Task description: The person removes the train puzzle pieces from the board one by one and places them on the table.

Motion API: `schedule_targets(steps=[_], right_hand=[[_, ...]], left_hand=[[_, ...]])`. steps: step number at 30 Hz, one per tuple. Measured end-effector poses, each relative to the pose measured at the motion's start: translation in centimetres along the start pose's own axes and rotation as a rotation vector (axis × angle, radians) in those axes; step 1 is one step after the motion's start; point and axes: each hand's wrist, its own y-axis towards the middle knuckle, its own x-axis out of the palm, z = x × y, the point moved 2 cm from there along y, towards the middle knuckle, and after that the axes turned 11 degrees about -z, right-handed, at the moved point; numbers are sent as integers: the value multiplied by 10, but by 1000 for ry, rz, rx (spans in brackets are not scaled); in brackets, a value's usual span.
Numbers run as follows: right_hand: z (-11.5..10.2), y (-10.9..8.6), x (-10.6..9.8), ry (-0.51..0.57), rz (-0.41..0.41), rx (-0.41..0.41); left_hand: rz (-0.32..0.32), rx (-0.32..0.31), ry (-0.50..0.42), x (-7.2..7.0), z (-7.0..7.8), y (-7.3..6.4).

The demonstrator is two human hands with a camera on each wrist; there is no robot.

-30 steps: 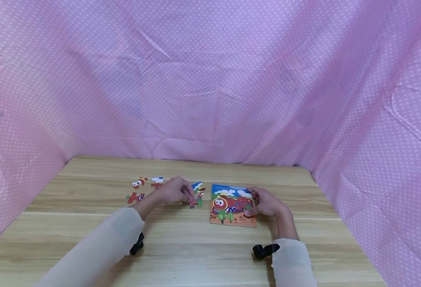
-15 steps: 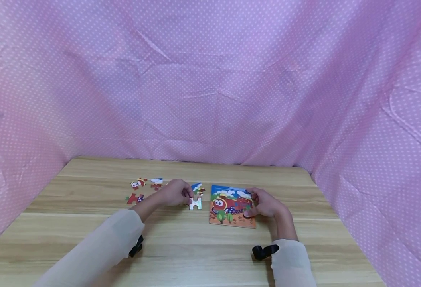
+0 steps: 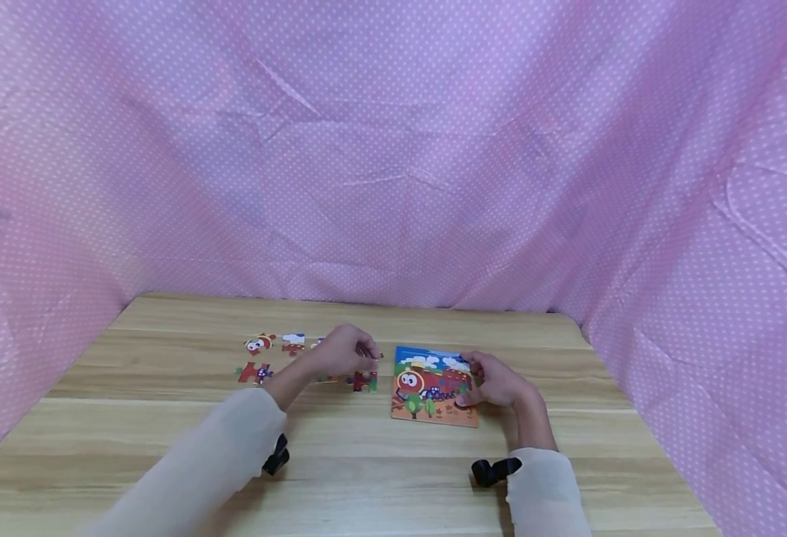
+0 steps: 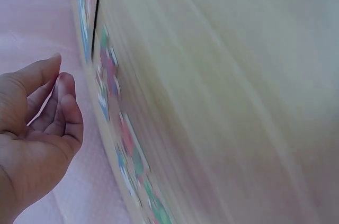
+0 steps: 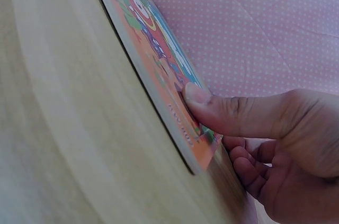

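Note:
My left hand (image 3: 347, 352) hovers above a row of loose jigsaw pieces, left of the picture board. In the left wrist view its fingers (image 4: 68, 110) are loosely bent, with nothing seen between them and the thumb. Just below it lies a red and green jigsaw piece (image 3: 365, 382); another piece behind is mostly hidden by the hand. The jigsaw board (image 3: 427, 382) with a red train picture lies flat on the table. At its right side my right hand (image 3: 500, 380) grips the edge, thumb (image 5: 198, 97) pressing on the picture and other fingers curled beside the rim.
More loose jigsaw pieces lie at the left: one with a train's eyes (image 3: 259, 344), one with a cloud (image 3: 293, 343) and a red one (image 3: 254, 372). Pink dotted cloth (image 3: 393, 186) hangs behind the wooden table (image 3: 366, 477).
My left hand has let go of the near jigsaw piece and shifted right and away. That piece looked pale half a second ago and now shows its coloured picture. My right hand stays put.

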Motion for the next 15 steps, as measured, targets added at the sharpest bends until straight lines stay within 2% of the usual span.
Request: schedule_targets(steps=[4, 9, 15], right_hand=[[0, -1, 1, 7, -3, 3], [-1, -1, 1, 1, -2, 2], [0, 0, 0, -17, -9, -20]], left_hand=[[-35, 40, -3, 16, 8, 13], [-86, 43, 0, 39, 16, 27], [-117, 62, -11, 66, 30, 43]])
